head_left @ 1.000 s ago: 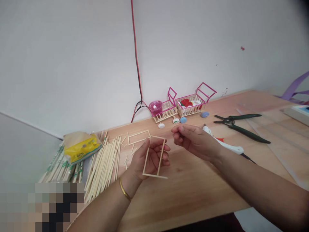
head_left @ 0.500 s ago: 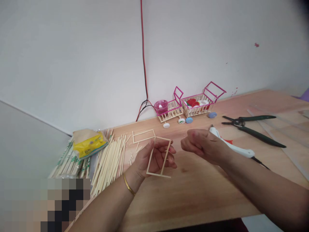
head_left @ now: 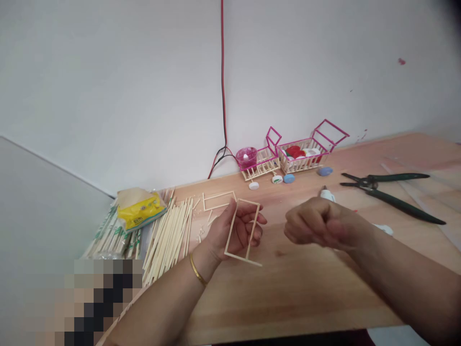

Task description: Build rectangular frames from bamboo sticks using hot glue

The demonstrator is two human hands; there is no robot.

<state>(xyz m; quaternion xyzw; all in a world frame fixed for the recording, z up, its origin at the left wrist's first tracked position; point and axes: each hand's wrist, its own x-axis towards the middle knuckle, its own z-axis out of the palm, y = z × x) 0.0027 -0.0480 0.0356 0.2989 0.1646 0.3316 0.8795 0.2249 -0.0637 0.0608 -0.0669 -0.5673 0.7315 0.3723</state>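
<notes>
My left hand [head_left: 220, 236] holds a small rectangular frame of thin wooden sticks [head_left: 237, 257], pinched near its upper left corner; one bottom stick juts past the right side. The other fingers curl behind the frame. To the right, my right hand [head_left: 317, 223] is closed in a fist above the table, apart from the frame. Anything inside that fist is hidden. Partly covered by my right hand and forearm lies a white glue gun [head_left: 327, 195], its dark nozzle showing. A second stick frame [head_left: 219, 205] lies flat on the table behind my left hand.
Loose wooden sticks [head_left: 169, 235] and a yellow packet [head_left: 142, 211] lie at left. Against the wall stand two miniature stick carts, a smaller one [head_left: 264, 168] and a larger one [head_left: 304, 164] filled with caps. Green-handled pliers [head_left: 396, 202] rest at right.
The camera view has shifted, moving the background slightly rightward. My right hand has moved a little right and down, covering more of the glue gun. My left hand keeps its hold on the frame.
</notes>
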